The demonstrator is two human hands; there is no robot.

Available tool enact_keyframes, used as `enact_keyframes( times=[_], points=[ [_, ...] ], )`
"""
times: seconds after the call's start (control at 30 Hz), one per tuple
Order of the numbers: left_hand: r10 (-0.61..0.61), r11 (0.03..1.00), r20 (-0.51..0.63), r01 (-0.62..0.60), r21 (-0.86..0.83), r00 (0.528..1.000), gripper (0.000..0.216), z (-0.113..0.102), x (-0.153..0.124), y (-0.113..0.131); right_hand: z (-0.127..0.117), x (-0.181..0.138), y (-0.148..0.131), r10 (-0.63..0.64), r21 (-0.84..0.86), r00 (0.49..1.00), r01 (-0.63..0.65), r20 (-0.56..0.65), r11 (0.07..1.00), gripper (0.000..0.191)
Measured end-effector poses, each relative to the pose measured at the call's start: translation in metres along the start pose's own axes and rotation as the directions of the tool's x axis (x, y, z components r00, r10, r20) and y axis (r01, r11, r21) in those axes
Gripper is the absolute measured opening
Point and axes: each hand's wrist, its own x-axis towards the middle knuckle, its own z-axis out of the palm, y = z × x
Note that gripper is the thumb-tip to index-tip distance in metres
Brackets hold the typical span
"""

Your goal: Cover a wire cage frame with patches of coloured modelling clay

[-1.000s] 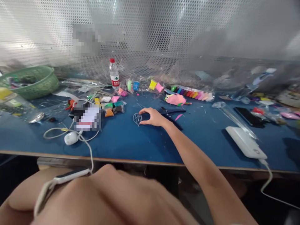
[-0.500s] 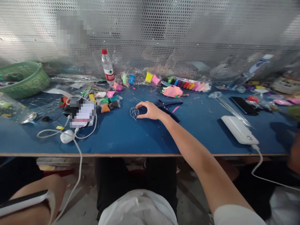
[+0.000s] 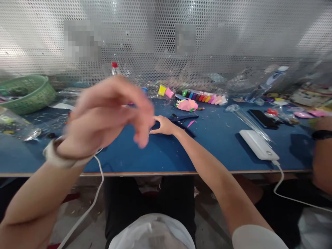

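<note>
My left hand (image 3: 109, 114) is raised close to the camera, blurred, its fingers loosely apart and drooping with nothing in them; a pale strap (image 3: 55, 157) circles the wrist. My right hand (image 3: 164, 126) is stretched out on the blue table (image 3: 207, 148), thumb and forefinger curled in a pinch at a small wire form (image 3: 150, 129). The raised left hand hides most of the wire form. Black pliers (image 3: 184, 119) lie just behind the right hand.
A pink clay figure (image 3: 187, 104) and a row of coloured clay sticks (image 3: 204, 97) lie at the back. A green basket (image 3: 28, 93) stands far left. A white power bank (image 3: 258, 144) and a black phone (image 3: 261, 118) lie at the right. Another person's arm (image 3: 321, 155) enters at the right edge.
My left hand has swung up from below the table edge into the middle of the view, covering the clay packets and the wire form. The right hand has stayed at the wire form.
</note>
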Motion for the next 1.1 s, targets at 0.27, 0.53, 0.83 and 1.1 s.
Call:
enact_keyframes(
  times=[0.27,0.53,0.83,1.1],
  points=[
    [-0.373,0.914,-0.1,0.384,0.133,0.922,0.014,0.028,0.045,-0.088,0.0,-0.004,-0.002,0.003,-0.048,1.0,-0.003,-0.002,0.999,0.048],
    [-0.44,0.891,-0.217,0.453,0.013,0.871,0.029,0.044,-0.023,-0.143,0.0,-0.002,0.002,0.0,-0.08,1.0,0.001,0.015,0.997,0.051],
    [-0.212,0.942,-0.028,0.212,0.262,0.977,0.037,0.037,-0.057,-0.125,0.003,-0.005,0.008,0.053,-0.09,0.999,-0.053,-0.002,0.995,0.063],
    [0.009,0.753,0.23,-0.158,0.638,0.973,0.055,0.03,-0.054,-0.117,0.003,-0.007,0.01,0.044,-0.09,0.999,-0.046,-0.023,0.995,0.057]
  ],
)
